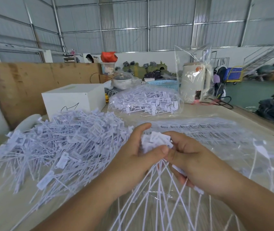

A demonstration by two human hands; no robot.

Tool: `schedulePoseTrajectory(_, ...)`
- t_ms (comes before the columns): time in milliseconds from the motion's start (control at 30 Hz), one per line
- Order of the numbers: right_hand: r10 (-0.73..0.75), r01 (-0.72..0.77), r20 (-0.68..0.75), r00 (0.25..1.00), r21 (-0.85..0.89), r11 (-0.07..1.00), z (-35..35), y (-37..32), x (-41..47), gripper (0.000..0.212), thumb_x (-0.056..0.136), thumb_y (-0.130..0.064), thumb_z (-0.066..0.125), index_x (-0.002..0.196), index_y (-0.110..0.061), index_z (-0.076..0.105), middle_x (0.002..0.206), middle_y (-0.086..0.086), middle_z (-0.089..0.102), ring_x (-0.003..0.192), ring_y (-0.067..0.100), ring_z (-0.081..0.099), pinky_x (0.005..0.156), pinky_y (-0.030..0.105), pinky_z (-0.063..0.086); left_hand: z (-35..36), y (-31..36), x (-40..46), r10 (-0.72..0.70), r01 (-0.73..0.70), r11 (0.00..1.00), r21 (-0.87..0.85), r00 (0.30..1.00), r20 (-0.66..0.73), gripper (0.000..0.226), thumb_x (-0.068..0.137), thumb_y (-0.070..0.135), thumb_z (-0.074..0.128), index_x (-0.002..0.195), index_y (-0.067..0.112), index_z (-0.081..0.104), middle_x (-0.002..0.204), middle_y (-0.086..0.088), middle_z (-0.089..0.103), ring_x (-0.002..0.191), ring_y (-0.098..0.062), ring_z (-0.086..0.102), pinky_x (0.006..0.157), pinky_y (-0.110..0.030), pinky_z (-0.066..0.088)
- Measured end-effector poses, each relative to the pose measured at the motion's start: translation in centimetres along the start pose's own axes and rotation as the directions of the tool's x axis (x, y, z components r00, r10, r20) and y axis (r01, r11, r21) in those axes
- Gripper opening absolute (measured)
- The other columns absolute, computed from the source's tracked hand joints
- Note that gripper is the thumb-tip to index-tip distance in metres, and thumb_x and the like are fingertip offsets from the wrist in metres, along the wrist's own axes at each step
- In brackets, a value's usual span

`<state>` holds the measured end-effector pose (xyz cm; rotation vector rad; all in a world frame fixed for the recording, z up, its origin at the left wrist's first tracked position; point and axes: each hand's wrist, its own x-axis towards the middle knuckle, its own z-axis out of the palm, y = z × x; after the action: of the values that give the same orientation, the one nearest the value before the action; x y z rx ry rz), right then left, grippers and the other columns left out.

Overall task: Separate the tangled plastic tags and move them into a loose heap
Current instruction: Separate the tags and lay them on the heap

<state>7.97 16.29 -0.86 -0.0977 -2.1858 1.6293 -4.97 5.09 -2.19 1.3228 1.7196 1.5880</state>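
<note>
A bunch of white plastic tags (156, 140) is held between both hands above the table, its flat heads bundled at the top and its long thin tails fanning down toward me. My left hand (133, 157) grips the heads from the left, thumb across the front. My right hand (198, 162) pinches the same bunch from the right, and several tails run under its fingers. A large loose heap of tags (62, 142) spreads over the table to the left, close to my left hand.
A clear bag full of tags (146, 100) lies further back, and a flat clear bag (216, 130) with tags lies to the right. A white box (73, 99), a blue basket (164, 84) and a bagged kettle (194, 80) stand behind. A cardboard sheet (24, 85) leans at left.
</note>
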Motion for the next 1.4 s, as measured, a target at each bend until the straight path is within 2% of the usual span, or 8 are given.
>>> schedulePoseTrajectory(200,-0.004,0.003,-0.081,0.997,-0.013,1.0,0.6,0.2,0.0,0.022,0.098,-0.013,0.053,0.116,-0.024,0.062,0.062,-0.005,0.062,0.04,0.009,0.048,0.037,0.016,0.038,-0.1,0.1,0.0,-0.035,0.082,0.956,-0.281,0.985,0.17,0.07,0.069,-0.007,0.079,0.122,0.03,0.055,0.107,-0.007,0.073,0.085,-0.024,0.072,0.058,-0.034,0.058)
schedulePoseTrajectory(467,0.111,-0.13,-0.068,0.991,-0.473,0.871,0.8,0.5,-0.8,0.078,0.096,-0.041,0.056,0.148,-0.054,0.0,0.136,-0.022,0.044,0.087,-0.002,0.051,0.081,0.02,0.042,-1.2,-0.1,1.0,-0.084,0.065,0.973,-0.221,0.993,-0.079,0.056,0.054,0.0,0.073,0.107,0.016,0.064,0.093,-0.013,0.075,0.076,-0.033,0.072,0.062,-0.039,0.056)
schedulePoseTrajectory(567,0.181,-0.188,-0.057,0.982,-0.437,0.88,0.7,0.5,-0.6,0.044,0.096,-0.035,0.058,0.137,-0.036,0.041,0.1,-0.01,0.065,0.069,0.005,0.062,0.063,0.025,0.05,-1.5,0.0,1.2,-0.087,0.053,0.983,-0.178,0.978,-0.19,0.053,0.054,0.005,0.071,0.104,0.019,0.063,0.084,-0.007,0.075,0.07,-0.031,0.071,0.059,-0.039,0.055)
schedulePoseTrajectory(633,0.173,-0.168,-0.015,0.985,-0.337,0.926,0.7,0.5,-0.5,0.01,0.098,-0.028,0.056,0.1,-0.033,0.065,0.065,-0.01,0.057,0.05,0.008,0.051,0.051,0.027,0.043,-1.2,0.2,1.0,-0.076,0.036,0.979,-0.199,0.977,-0.2,0.05,0.055,0.006,0.071,0.103,0.019,0.062,0.081,-0.007,0.074,0.062,-0.022,0.068,0.048,-0.03,0.05)
schedulePoseTrajectory(833,0.123,-0.109,0.037,0.992,-0.266,0.958,0.7,-0.5,-0.6,0.034,0.098,-0.038,0.055,0.067,-0.033,0.066,0.052,-0.004,0.032,0.047,0.014,0.028,0.046,0.026,0.024,-0.5,0.8,0.3,-0.08,0.045,0.96,-0.278,0.99,-0.116,0.04,0.064,0.024,0.079,0.1,0.017,0.063,0.075,-0.004,0.071,0.053,-0.014,0.063,0.038,-0.021,0.04)
schedulePoseTrajectory(1033,0.199,-0.167,0.085,0.976,-0.288,0.943,-0.2,-0.8,-0.5,0.033,0.094,-0.042,0.059,0.074,-0.017,0.068,0.049,-0.007,0.027,0.043,0.012,0.024,0.046,0.026,0.021,-0.3,0.9,0.3,-0.151,0.123,0.914,-0.386,0.988,-0.043,0.021,0.064,0.021,0.079,0.083,0.024,0.071,0.07,-0.007,0.069,0.046,-0.015,0.059,0.035,-0.02,0.037)
schedulePoseTrajectory(1167,0.288,-0.251,0.083,0.954,-0.305,0.919,-0.9,-0.6,-0.4,0.065,0.082,-0.05,0.064,0.103,0.011,0.058,0.048,-0.011,0.031,0.041,0.007,0.028,0.046,0.022,0.024,-0.1,0.7,0.2,-0.155,0.142,0.931,-0.336,0.988,-0.012,0.022,0.064,0.025,0.082,0.083,0.024,0.07,0.065,-0.007,0.067,0.043,-0.015,0.057,0.035,-0.019,0.038)
schedulePoseTrajectory(1400,0.13,-0.139,-0.063,0.99,-0.18,0.974,0.7,-0.6,-0.3,0.03,0.097,-0.032,0.057,0.08,-0.011,0.07,0.046,-0.01,0.031,0.041,0.01,0.026,0.042,0.022,0.022,-0.2,1.5,0.5,-0.16,0.126,0.867,-0.482,0.987,-0.03,0.039,0.062,0.024,0.076,0.092,0.009,0.057,0.06,-0.005,0.061,0.042,-0.011,0.052,0.035,-0.017,0.035)
